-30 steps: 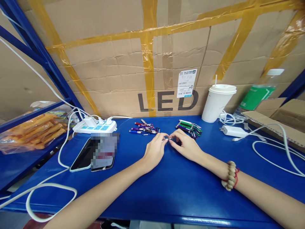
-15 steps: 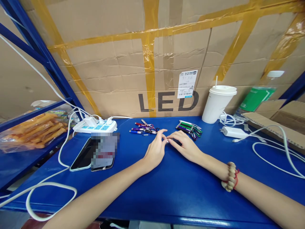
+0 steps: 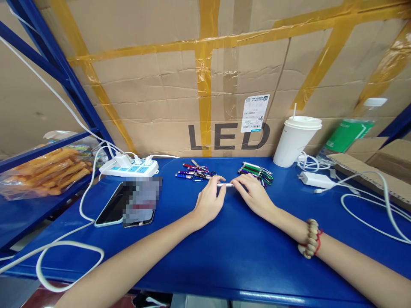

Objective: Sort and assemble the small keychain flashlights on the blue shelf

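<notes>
Between my two hands lies a slim silver penlight [image 3: 226, 185], level above the blue tabletop. Fingers of my left hand [image 3: 210, 200] are closed around its left end. My right hand [image 3: 253, 192] pinches the right end with thumb and fingertips. Both tips of the penlight are partly hidden by fingers. Just beyond my left hand is a small pile of red, purple, blue and black penlights [image 3: 194, 172] with keyring clips. Behind my right hand, another pile of green, silver and purple penlights [image 3: 257, 170] is partly covered by that hand.
To the left are two phones [image 3: 111, 205] and a white power strip [image 3: 135, 167] with cables. A white cup [image 3: 297, 141], a green-labelled bottle [image 3: 349, 134], a charger [image 3: 316, 180] and an open carton [image 3: 369, 171] stand at the right. A large cardboard box [image 3: 167, 98] closes off the back.
My hands have drawn slightly apart, the right one moving a little to the right. More of the silver penlight now shows between them. The view has shifted slightly.
</notes>
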{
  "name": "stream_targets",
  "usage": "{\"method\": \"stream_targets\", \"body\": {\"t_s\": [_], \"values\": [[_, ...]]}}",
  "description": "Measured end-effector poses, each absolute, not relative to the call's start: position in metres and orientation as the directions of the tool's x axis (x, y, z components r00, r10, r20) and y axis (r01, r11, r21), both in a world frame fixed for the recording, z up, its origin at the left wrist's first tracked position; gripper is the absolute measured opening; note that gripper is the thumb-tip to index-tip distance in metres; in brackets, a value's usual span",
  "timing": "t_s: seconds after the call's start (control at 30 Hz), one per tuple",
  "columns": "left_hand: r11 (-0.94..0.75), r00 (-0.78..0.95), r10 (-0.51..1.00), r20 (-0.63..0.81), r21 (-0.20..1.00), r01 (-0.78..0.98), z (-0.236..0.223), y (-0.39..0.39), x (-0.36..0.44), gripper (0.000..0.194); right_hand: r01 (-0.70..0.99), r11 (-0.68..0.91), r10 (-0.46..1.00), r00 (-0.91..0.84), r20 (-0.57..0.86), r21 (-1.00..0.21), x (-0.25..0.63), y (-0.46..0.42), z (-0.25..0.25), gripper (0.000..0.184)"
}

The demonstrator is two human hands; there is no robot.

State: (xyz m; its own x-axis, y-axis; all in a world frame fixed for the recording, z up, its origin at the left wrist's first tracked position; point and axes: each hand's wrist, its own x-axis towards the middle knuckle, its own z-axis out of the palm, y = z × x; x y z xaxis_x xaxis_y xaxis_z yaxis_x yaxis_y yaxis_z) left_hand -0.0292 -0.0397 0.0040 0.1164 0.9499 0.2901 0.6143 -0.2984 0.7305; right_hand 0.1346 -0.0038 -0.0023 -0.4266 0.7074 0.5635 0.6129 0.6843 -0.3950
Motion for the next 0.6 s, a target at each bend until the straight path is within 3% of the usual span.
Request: {"method": "stream_targets", "body": {"t_s": [0.2, 0.4, 0.6], "values": [[-0.385, 0.205, 0.922, 0.328, 0.741, 0.550, 0.0014, -0.0355, -0.0303, 0.019, 0.565, 0.661, 0.746, -0.421, 0.516, -0.494, 0.1343, -0.0059, 0.0009, 0.036], [-0.423, 0.251, 0.906, 0.340, 0.737, 0.527, 0.0012, -0.0361, -0.0307, 0.013, 0.570, 0.670, 0.741, -0.473, 0.476, -0.476, 0.1342, -0.0071, 0.0017, 0.039], [-0.424, 0.287, 0.905, 0.313, 0.710, 0.562, 0.0001, -0.0367, -0.0313, 0.010, 0.544, 0.635, 0.771, -0.495, 0.401, -0.549, 0.1344, -0.0087, 0.0001, 0.036]]}}
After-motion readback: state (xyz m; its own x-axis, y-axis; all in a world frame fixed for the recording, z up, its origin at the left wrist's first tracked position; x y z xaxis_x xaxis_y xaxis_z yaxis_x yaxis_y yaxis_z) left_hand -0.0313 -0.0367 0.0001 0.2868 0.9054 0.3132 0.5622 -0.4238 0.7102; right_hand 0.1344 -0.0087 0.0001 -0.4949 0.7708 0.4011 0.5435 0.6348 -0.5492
